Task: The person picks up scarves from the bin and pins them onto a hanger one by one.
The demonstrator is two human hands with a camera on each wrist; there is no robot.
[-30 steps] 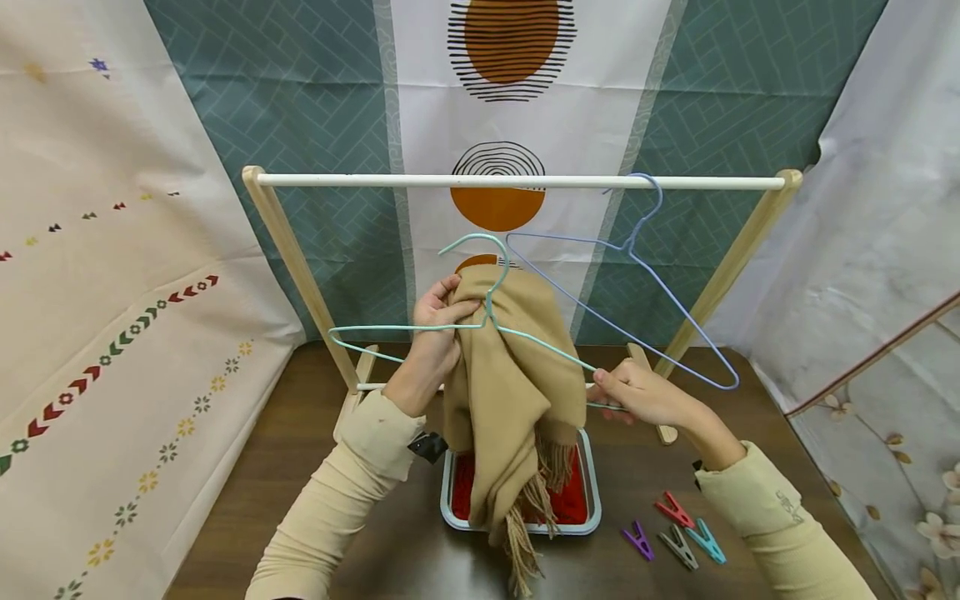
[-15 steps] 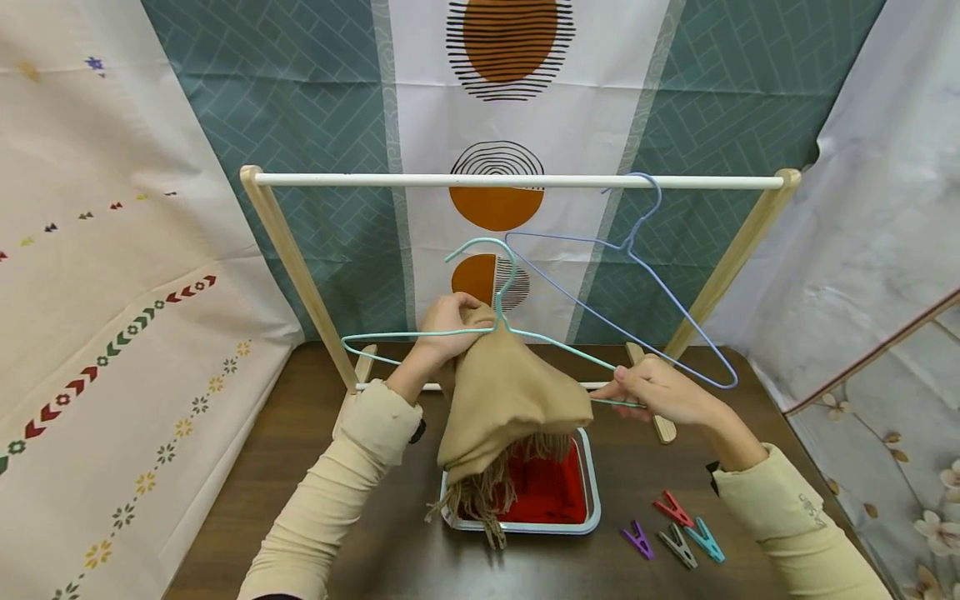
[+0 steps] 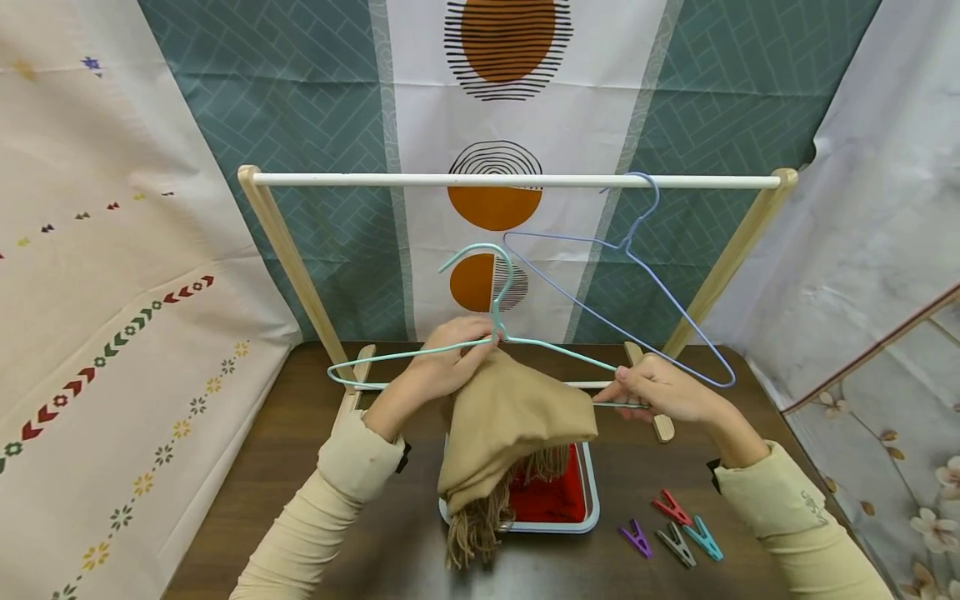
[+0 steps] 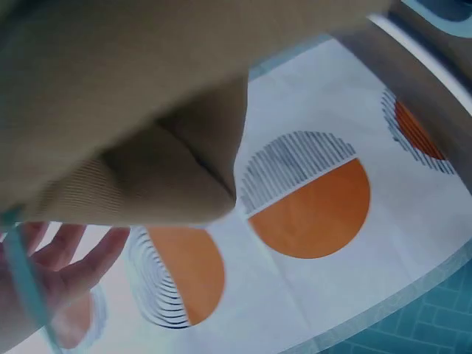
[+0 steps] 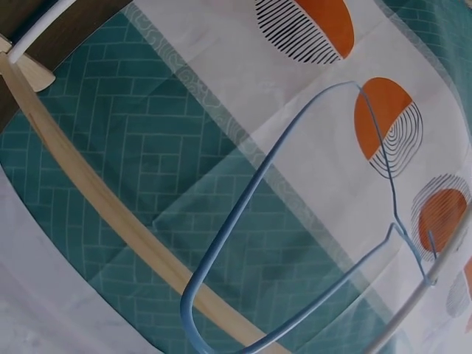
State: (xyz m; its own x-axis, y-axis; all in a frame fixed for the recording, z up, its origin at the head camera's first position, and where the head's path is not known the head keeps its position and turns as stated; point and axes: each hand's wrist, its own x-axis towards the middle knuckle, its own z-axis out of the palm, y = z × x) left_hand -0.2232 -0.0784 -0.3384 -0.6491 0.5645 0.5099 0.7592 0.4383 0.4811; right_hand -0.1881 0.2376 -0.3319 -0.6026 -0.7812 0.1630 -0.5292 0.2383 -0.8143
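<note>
In the head view, my right hand (image 3: 663,387) grips the right end of a mint-green clothes hanger (image 3: 558,348), held in front of the rack. A tan fringed scarf (image 3: 517,408) is draped through the hanger, its fringe hanging low over the tray. My left hand (image 3: 453,358) is at the hanger's neck, beside the top of the scarf. In the left wrist view, the fingers (image 4: 96,258) look straight, with tips right at the edge of the cloth (image 4: 147,177). The right wrist view does not show the right hand.
A blue hanger (image 3: 648,258) hangs from the white bar (image 3: 360,180) of a wooden rack. Below the scarf, a white-rimmed tray (image 3: 592,500) holds something red. Several clothespins (image 3: 675,546) lie at the table's right. Patterned cloths surround the table.
The scarf's upper part has dropped below the hanger's neck, and its front has folded forward over the tray. My left hand has moved lower; the right still grips the hanger.
</note>
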